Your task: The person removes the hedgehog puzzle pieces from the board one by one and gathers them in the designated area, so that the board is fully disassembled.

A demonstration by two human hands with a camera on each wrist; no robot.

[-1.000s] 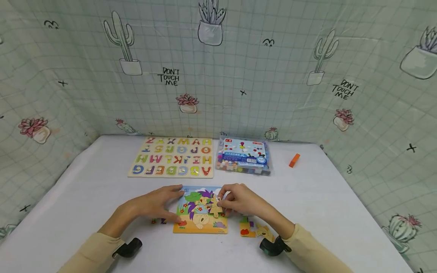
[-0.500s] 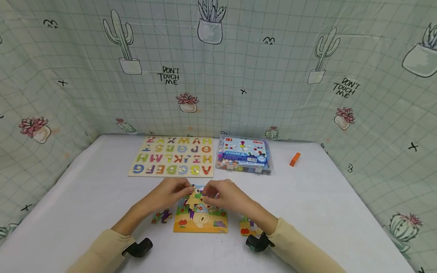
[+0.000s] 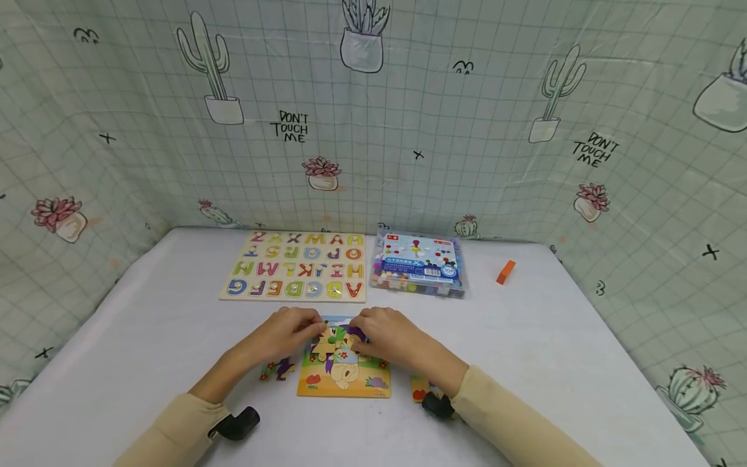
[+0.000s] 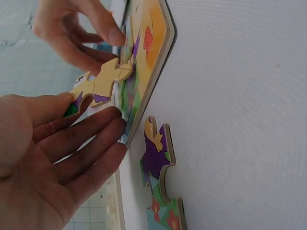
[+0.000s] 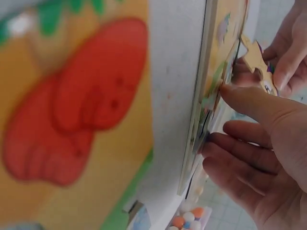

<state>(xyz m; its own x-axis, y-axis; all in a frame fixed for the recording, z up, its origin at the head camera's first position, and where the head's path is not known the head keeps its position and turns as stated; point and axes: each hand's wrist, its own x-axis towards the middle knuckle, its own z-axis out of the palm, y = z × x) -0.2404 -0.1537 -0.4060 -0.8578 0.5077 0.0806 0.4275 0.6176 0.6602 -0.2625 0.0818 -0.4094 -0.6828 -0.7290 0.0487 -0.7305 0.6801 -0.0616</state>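
L hand (image 4: pixel 62 153) pinches yel. puzzle pc (image 4: pixel 104 82) over pic board (image 4: pixel 160 28).

Puzzle board (image 3: pixel 350 391): left hand (image 3: pixel 286 334), right hand (image 3: pixel 388 335) crowded far half; near edge was reachable.
Back: letter board (image 3: pixel 280 298), bead box (image 3: pixel 417 263) blocked.
Right: lane ran between sleeve (image 3: pixel 513 415) and orange block (image 3: pixel 506 272).

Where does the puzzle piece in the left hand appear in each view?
Head: puzzle piece just below centre, slightly left, at the left hand's fingertips.
Left wrist: puzzle piece left of centre, upper half.
Right wrist: puzzle piece upper right.
Shared landmark: puzzle board.
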